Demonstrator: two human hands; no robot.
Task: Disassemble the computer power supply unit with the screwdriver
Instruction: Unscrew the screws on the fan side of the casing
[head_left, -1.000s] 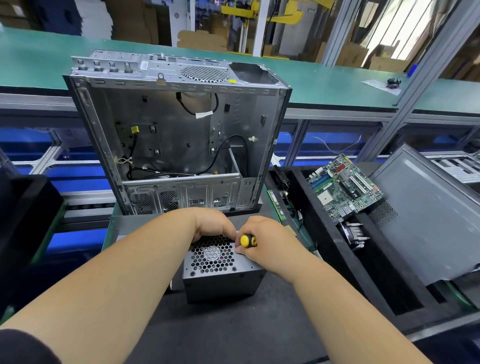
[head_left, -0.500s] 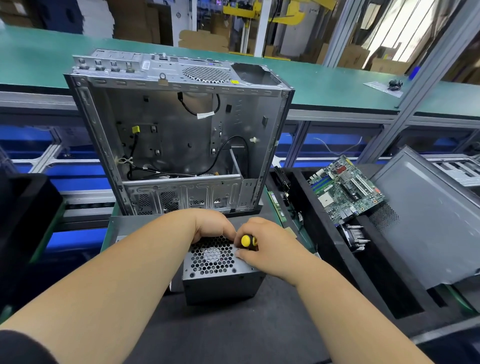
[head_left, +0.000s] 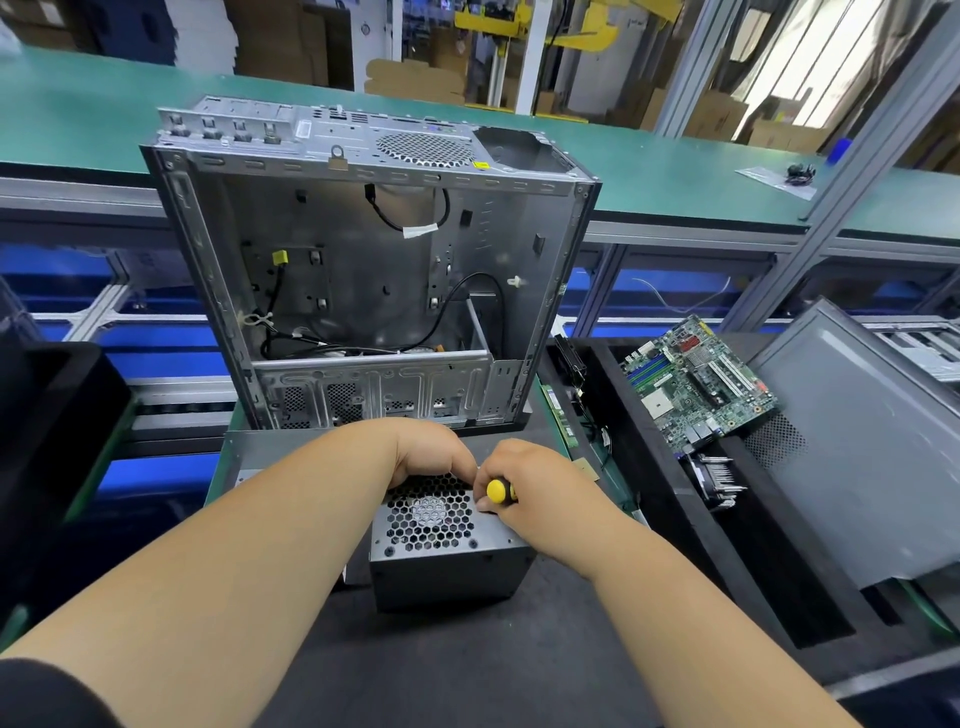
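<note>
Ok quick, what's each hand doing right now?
Left hand: fingers curled over the power supply unit's far top edge.
Right hand: gripping the screwdriver.

PSU (head_left: 447, 566): dark grey housing, top w/ black hexagonal honeycomb grille. Screwdriver (head_left: 500, 491): yellow butt, black collar. Case (head_left: 363, 270): bare silver metal, black cables, yellow clip. Motherboard (head_left: 696, 384): green PCB, red and white parts. Bench (head_left: 649, 171): teal-green top. Mat (head_left: 467, 665): black.

We are standing in an electronics teardown workshop: a long green-topped surface (head_left: 649, 156) is running along aluminium framing, a gutted grey metal computer case (head_left: 374, 270) is standing open, a green motherboard (head_left: 696, 379) is lying in a black foam tray (head_left: 769, 561), and brown cardboard cartons (head_left: 415, 80) are piling up behind.
</note>
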